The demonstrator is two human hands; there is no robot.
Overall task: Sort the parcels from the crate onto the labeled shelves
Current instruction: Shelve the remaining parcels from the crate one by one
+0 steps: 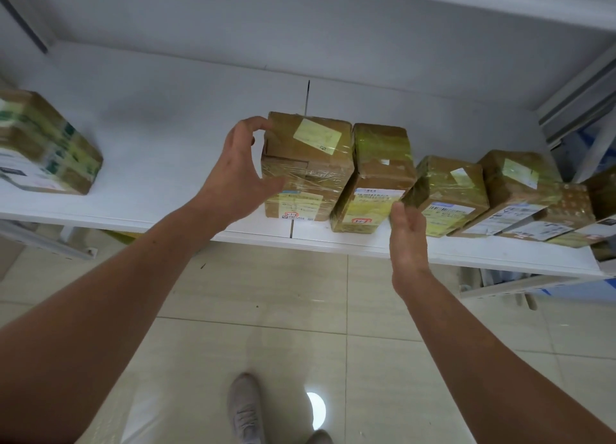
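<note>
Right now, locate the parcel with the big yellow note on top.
Head view, centre: the parcel stands on the white shelf, leftmost of the row, just right of the left hand.

The left hand (233, 173) covers the left edge of the tall brown cardboard parcel wrapped in clear tape (310, 163). Grip or mere touch? Can't tell. The right hand (408, 240) masks the lower corner of the squat brown barcode-labelled parcel (446, 190). Label print: too small to read. The green-taped brown parcel (43, 143) far left is blurred and cropped, and the grey shoe (320, 437) is cut off below.
</note>
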